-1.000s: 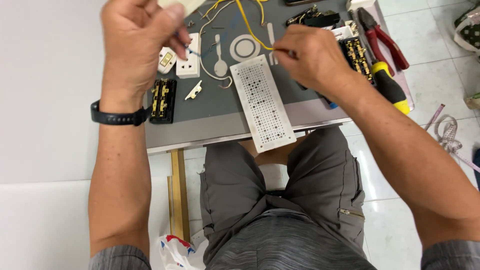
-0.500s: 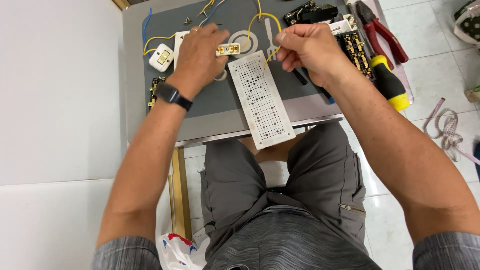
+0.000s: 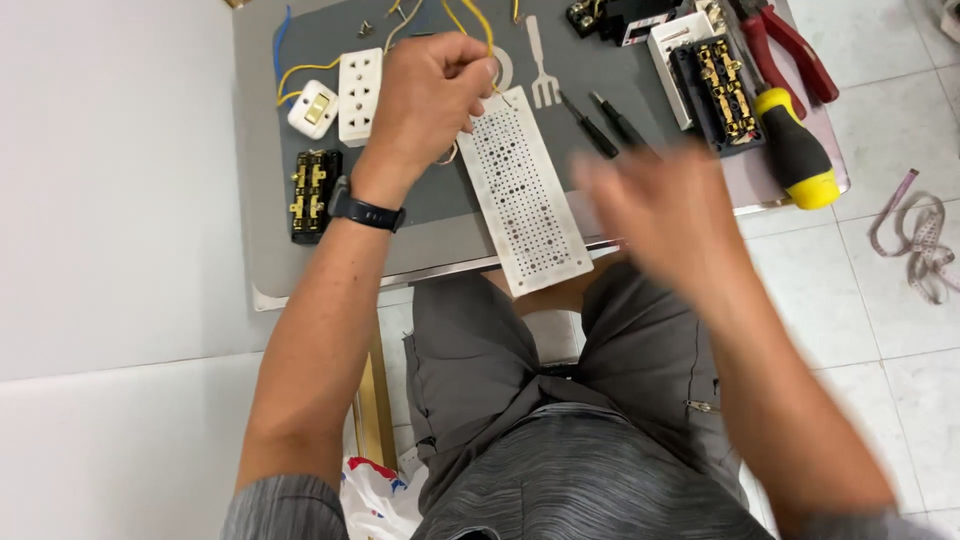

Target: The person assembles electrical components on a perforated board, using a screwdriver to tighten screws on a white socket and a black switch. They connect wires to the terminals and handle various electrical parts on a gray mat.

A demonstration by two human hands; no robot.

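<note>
Currently my left hand (image 3: 432, 90) is closed in a loose fist over the far part of the bench (image 3: 260, 240), its fingertips pinching a yellow wire (image 3: 478, 22) that runs up and away from the knuckles toward the far edge. Directly beside that hand, on its right and reaching back toward my body, lies the white perforated board (image 3: 522, 200); its long axis runs from the fist diagonally down to the near bench edge, where its lower end overhangs my lap. The left hand is touching or just above the board's far end, so it is by far the nearer hand to both wire and board. My right hand (image 3: 668, 205) is motion-blurred, fingers spread and holding nothing that I can make out, positioned just right of the board's near half and clear of it. Beyond the right hand lie two dark probes (image 3: 605, 125), a black terminal block (image 3: 722, 88), red pliers (image 3: 790, 50) and a yellow-and-black screwdriver (image 3: 795, 160). Left of the left hand sit a white socket strip (image 3: 360, 95), a white switch (image 3: 313, 108) and a second black terminal block (image 3: 314, 195). Compared with half a second ago, the right hand has left the wire at the board's far end and dropped back toward me, open, while the left hand has moved right from the socket strip to take the wire.
</note>
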